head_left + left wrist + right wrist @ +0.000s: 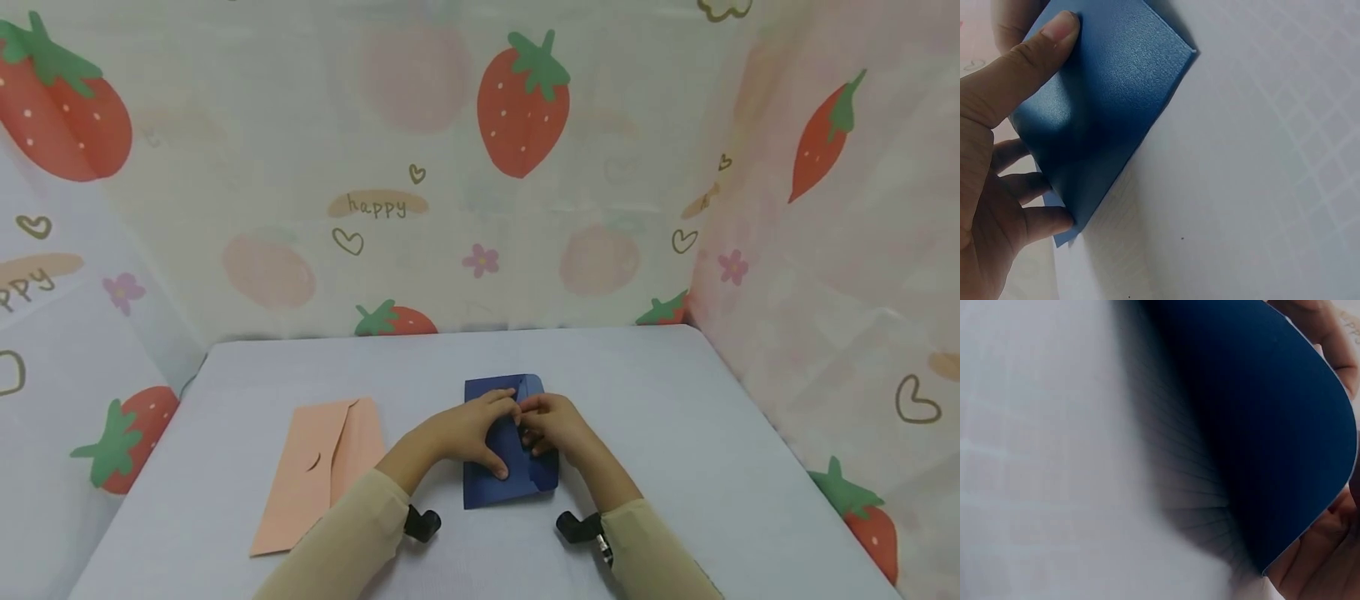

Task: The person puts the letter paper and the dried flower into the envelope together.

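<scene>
A dark blue envelope (485, 492) lies on the white table in front of me, its flap side at the right. My left hand (471, 425) holds it, thumb spread across the face and fingers near the top and flap; in the left wrist view the thumb (1038, 53) presses the blue surface. From the right, my right hand (561, 427) grips the flap edge with curled fingers. In the right wrist view, the rounded blue flap (1272, 412) stands off the table and hides part of that hand. What lies inside the envelope cannot be seen.
A peach envelope (300, 475) lies to the left, its flap folded over and a small dark curved mark on it; my left sleeve covers its lower right corner. Strawberry-printed curtains (420, 167) stand around the white table (675, 417). Each wrist carries a black camera mount (423, 525).
</scene>
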The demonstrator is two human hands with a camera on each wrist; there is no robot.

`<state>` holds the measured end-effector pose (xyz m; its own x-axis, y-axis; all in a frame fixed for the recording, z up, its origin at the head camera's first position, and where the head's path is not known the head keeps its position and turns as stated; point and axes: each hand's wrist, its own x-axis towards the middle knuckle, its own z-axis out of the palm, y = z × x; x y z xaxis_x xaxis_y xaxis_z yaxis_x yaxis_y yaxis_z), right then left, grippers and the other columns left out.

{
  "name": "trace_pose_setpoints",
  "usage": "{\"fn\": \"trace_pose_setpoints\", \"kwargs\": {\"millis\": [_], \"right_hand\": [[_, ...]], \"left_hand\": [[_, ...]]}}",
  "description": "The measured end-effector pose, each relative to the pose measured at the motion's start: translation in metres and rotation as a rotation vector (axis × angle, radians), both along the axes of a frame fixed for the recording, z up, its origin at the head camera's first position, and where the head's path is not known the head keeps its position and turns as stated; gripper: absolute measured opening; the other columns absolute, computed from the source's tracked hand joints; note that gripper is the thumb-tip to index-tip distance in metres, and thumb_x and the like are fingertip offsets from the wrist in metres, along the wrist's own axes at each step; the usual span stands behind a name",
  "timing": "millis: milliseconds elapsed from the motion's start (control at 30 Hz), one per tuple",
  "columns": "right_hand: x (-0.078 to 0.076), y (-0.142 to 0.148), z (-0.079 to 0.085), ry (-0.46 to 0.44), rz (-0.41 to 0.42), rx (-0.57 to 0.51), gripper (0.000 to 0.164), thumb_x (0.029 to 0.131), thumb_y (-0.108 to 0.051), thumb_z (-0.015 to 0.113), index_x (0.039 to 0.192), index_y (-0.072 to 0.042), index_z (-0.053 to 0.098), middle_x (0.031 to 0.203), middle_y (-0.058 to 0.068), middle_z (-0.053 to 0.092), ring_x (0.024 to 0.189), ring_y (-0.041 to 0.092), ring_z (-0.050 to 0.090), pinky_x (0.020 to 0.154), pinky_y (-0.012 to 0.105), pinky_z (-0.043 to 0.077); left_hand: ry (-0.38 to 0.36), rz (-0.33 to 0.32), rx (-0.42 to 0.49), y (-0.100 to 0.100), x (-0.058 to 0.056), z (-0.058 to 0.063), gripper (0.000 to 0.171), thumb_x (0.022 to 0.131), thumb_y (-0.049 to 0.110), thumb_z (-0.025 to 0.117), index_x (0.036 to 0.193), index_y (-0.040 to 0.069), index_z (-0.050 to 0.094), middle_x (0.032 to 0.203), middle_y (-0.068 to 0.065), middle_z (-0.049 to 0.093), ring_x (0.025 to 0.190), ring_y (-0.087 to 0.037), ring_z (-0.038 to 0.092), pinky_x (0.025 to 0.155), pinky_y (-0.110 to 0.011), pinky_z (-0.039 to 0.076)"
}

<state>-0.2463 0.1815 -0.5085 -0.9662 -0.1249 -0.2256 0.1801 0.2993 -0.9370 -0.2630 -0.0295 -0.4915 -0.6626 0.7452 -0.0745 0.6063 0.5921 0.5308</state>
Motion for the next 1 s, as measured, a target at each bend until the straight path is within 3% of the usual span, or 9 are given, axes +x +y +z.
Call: {"fn": "trace_pose_setpoints", "kwargs": {"millis": [467,733,1000], "right_hand": [[-0.005,-0.003,0.001,0.0,0.028,0.063,0.018,0.095,-0.007,0.065,0.111,-0.003,0.07,0.093,0.01,0.071,0.067,0.019,0.067,0.052,0.028,0.055],[-0.009,-0.009,-0.002,0.035,0.067,0.099,0.007,0.094,-0.002,0.06,0.091,-0.003,0.067,0.077,0.007,0.064,0.064,0.019,0.063,0.051,0.028,0.053],[-0.014,-0.011,-0.002,0.022,0.069,0.09,0.008,0.092,0.0,0.061,0.086,-0.004,0.065,0.076,0.008,0.066,0.062,0.02,0.064,0.05,0.029,0.053]], "left_hand": [[-0.006,-0.001,-0.003,0.0,0.001,0.0,0.072,0.072,0.053,0.09,0.128,0.029,0.051,0.17,-0.004,0.024,0.154,-0.03,0.03,0.118,-0.052,0.037],[-0.011,0.001,0.019,0.0,0.002,-0.003,0.069,0.073,0.049,0.091,0.125,0.031,0.051,0.169,-0.005,0.025,0.154,-0.029,0.03,0.117,-0.051,0.038],[-0.01,-0.006,0.016,-0.002,0.001,0.0,0.069,0.072,0.051,0.091,0.125,0.032,0.05,0.169,-0.006,0.025,0.154,-0.029,0.03,0.118,-0.05,0.038]]}}
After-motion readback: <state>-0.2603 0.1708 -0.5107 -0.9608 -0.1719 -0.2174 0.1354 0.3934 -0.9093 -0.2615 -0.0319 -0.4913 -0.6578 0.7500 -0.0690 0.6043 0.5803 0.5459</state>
